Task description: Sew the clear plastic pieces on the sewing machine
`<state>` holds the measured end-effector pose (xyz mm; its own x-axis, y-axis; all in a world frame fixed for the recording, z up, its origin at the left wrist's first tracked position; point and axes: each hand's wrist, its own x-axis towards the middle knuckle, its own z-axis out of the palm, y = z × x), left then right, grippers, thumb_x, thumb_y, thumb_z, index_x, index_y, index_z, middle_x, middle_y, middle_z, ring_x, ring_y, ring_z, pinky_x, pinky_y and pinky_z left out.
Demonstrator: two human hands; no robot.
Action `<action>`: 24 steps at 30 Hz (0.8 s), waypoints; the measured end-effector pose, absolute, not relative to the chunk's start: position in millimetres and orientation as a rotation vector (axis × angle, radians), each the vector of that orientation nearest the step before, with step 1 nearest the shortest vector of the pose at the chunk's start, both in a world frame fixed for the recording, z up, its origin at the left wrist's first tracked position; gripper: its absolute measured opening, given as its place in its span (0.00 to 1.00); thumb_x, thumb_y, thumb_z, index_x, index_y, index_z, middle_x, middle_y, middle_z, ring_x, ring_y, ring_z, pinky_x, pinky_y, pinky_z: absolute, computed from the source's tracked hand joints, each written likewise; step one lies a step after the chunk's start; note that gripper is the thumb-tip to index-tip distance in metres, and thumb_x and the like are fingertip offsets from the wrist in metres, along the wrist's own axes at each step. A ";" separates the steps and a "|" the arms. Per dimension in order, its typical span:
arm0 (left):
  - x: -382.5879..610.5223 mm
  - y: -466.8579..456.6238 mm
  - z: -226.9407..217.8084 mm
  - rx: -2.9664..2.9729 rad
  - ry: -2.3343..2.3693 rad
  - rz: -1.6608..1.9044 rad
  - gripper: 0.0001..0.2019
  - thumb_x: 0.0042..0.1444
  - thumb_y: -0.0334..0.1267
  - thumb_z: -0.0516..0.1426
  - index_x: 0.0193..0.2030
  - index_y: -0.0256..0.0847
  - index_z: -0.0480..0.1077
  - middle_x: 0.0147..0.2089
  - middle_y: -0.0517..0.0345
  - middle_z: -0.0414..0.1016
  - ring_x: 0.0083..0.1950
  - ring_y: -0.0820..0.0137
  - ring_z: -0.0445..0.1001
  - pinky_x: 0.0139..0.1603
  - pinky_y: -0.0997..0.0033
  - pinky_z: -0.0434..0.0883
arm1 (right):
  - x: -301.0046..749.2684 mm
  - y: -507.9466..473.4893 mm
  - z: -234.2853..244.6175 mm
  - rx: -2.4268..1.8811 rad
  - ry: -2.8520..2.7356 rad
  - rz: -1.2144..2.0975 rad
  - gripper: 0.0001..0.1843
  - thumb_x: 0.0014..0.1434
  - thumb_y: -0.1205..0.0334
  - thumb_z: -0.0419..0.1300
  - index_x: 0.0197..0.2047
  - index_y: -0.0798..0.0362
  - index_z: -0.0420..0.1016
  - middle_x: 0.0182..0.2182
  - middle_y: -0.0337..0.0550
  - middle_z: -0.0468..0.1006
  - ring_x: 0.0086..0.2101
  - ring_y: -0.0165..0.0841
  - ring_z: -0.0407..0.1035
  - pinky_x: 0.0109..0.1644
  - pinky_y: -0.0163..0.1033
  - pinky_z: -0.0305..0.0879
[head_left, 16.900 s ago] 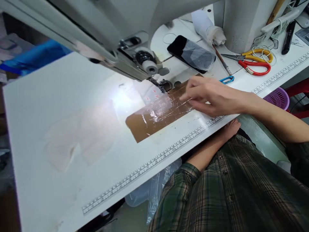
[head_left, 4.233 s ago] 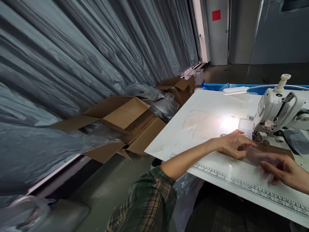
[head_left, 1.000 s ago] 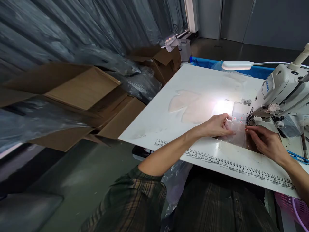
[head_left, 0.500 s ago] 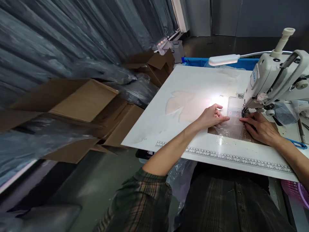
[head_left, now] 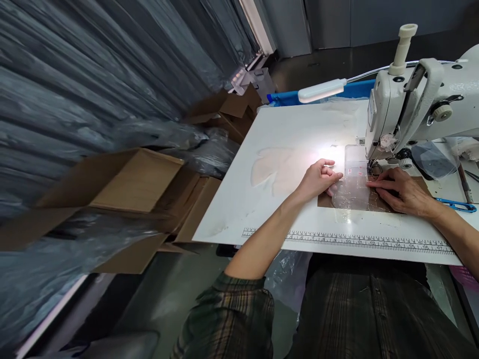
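Note:
A translucent plastic piece (head_left: pixel 355 192) with small red marks lies beneath the needle area of a white sewing machine (head_left: pixel 389 104). My left hand (head_left: pixel 318 179) is at its left edge, fingers curled and thumb against them, pinching the plastic. On the right edge, close to the presser foot (head_left: pixel 371 167), my right hand (head_left: pixel 402 192) rests palm down with its fingers stretched apart, the index fingertip touching the plastic. A brown sheet (head_left: pixel 387 203) shows under the piece and under the right hand.
Pale, thin cut pieces (head_left: pixel 277 167) lie left on the white table (head_left: pixel 232 199); a printed ruler (head_left: pixel 348 241) runs along its front. A lamp (head_left: pixel 322 91) hangs behind. Blue-handled scissors (head_left: pixel 456 205) lie right. Open cardboard boxes (head_left: pixel 136 182) stand left, beside the grey curtain (head_left: pixel 112 65).
The camera view has shifted, so the machine appears further left. Both hands keep nearly the same places on the plastic piece, which still lies by the presser foot.

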<state>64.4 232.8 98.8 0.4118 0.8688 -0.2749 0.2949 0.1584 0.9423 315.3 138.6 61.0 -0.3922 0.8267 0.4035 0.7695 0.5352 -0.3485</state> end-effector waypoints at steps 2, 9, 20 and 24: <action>63.1 233.0 97.5 1.443 1.134 0.565 0.18 0.60 0.28 0.64 0.54 0.34 0.66 0.24 0.69 0.74 0.17 0.78 0.71 0.22 0.76 0.68 | 314.6 138.9 57.7 -1.297 -2.250 0.101 0.21 0.70 0.57 0.51 0.52 0.49 0.83 0.42 0.53 0.77 0.42 0.42 0.71 0.49 0.50 0.71; 53.2 230.0 104.2 1.580 1.058 0.363 0.18 0.58 0.34 0.65 0.53 0.36 0.69 0.28 0.63 0.75 0.26 0.74 0.75 0.25 0.75 0.70 | 313.7 137.3 55.5 -1.327 -2.268 0.095 0.19 0.69 0.57 0.52 0.52 0.48 0.83 0.43 0.53 0.77 0.45 0.43 0.70 0.51 0.51 0.69; 55.0 230.4 109.7 1.578 1.097 0.412 0.21 0.57 0.31 0.65 0.56 0.35 0.68 0.28 0.65 0.70 0.25 0.75 0.73 0.24 0.75 0.69 | 315.0 136.5 61.5 -1.332 -2.231 0.190 0.18 0.68 0.59 0.53 0.52 0.47 0.83 0.44 0.51 0.78 0.45 0.41 0.71 0.53 0.50 0.71; 58.1 230.7 106.5 1.557 1.108 0.459 0.19 0.57 0.28 0.65 0.54 0.35 0.68 0.27 0.65 0.71 0.26 0.75 0.74 0.24 0.75 0.70 | 314.1 136.2 63.4 -1.343 -2.221 0.221 0.18 0.67 0.60 0.53 0.51 0.46 0.84 0.44 0.50 0.78 0.45 0.41 0.72 0.54 0.51 0.71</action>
<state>58.1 230.7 106.5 0.4845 0.8338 -0.2646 0.4026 0.0559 0.9136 314.1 136.2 63.4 -0.3650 0.8608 0.3548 0.7742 0.4923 -0.3979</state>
